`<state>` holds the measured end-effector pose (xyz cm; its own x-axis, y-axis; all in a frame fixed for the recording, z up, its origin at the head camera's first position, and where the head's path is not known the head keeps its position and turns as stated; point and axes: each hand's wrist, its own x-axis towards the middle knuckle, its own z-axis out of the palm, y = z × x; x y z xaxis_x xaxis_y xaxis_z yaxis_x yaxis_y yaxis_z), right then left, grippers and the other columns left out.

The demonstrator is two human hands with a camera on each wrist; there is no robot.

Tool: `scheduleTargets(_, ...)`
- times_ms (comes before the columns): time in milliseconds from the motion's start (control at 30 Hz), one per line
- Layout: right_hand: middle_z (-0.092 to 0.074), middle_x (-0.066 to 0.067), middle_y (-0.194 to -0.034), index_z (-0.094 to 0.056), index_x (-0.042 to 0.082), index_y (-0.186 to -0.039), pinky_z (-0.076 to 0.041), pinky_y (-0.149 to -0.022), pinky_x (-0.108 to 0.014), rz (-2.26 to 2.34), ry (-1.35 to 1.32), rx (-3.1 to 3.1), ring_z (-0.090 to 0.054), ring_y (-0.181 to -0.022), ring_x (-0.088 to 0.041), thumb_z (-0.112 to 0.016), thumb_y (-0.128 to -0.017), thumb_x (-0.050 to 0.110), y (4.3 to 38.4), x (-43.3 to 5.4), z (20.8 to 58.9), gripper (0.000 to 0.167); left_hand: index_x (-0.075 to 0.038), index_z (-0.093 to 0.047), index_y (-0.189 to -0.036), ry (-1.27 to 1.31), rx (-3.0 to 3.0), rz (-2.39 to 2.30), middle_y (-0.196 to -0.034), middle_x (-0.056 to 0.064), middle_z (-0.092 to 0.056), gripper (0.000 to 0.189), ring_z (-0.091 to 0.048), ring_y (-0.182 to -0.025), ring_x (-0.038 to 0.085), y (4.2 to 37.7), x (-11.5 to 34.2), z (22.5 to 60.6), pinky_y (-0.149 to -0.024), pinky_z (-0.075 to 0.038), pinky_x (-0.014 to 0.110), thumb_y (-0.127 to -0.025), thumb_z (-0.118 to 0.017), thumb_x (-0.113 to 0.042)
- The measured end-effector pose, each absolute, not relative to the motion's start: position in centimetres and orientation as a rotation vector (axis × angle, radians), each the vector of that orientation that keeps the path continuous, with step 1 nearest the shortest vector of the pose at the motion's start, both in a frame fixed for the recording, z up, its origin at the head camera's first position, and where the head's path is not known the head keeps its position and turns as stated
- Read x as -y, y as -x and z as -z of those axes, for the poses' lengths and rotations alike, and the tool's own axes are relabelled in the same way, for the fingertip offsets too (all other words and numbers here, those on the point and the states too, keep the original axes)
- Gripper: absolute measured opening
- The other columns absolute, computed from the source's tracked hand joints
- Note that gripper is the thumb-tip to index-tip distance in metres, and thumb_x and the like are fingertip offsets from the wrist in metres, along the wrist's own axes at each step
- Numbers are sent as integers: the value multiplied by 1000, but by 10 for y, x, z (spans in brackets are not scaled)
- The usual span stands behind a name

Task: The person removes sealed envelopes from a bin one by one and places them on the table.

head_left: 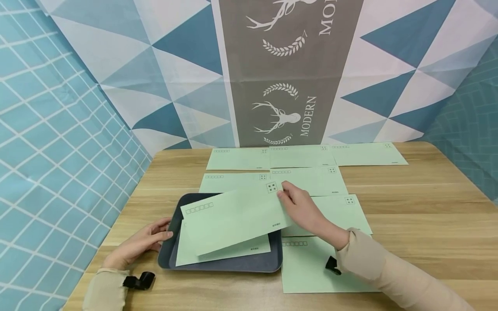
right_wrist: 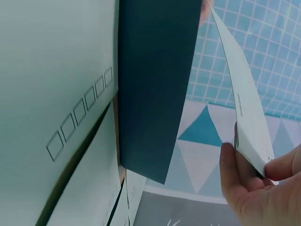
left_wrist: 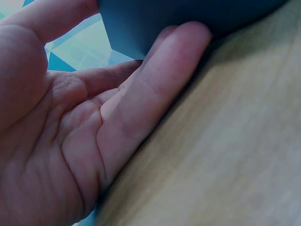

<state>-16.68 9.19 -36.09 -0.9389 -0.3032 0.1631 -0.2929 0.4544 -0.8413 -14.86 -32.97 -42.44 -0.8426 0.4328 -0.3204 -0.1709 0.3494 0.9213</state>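
In the head view, my right hand (head_left: 305, 209) pinches the right end of a pale green envelope (head_left: 237, 216) between thumb and fingers, holding it tilted above a dark blue-grey tray (head_left: 278, 255). The right wrist view shows the held envelope (right_wrist: 249, 103) nearly edge-on. Under it, another green envelope (head_left: 233, 255) lies in the tray, partly covered; whether more lie beneath I cannot tell. My left hand (head_left: 145, 239) rests at the tray's left wall, its fingers (left_wrist: 174, 61) extended against the outside.
Several green envelopes lie in rows on the wooden table: a back row (head_left: 237, 160), a middle row (head_left: 315, 183), and others at the right (head_left: 334, 216) and front right (head_left: 311, 272) beside the tray. A patterned cloth (head_left: 186, 77) hangs behind the table.
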Motion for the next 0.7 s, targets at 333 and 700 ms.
scheduleTargets(333, -22, 0, -59, -34, 5, -75, -22, -47, -23, 1611, 348, -2681, -22, -49, -11, -41, -97, 17, 172, -115, 345, 27, 11, -4, -141, -203, -2092, -1529, -137, 35, -22, 68, -61, -95, 22, 150, 330, 426, -75, -54, 38, -95, -45, -19)
scheduleTargets(700, -39, -5, -71, -44, 0, -93, -38, -52, -23, 1652, 231, -2747, -43, -65, -13, -36, -99, 27, 192, -159, 343, 29, 10, -7, -141, -228, -2096, -1520, -133, 30, -32, 66, -61, -95, 21, 148, 328, 424, -73, -54, 40, -95, -44, -18)
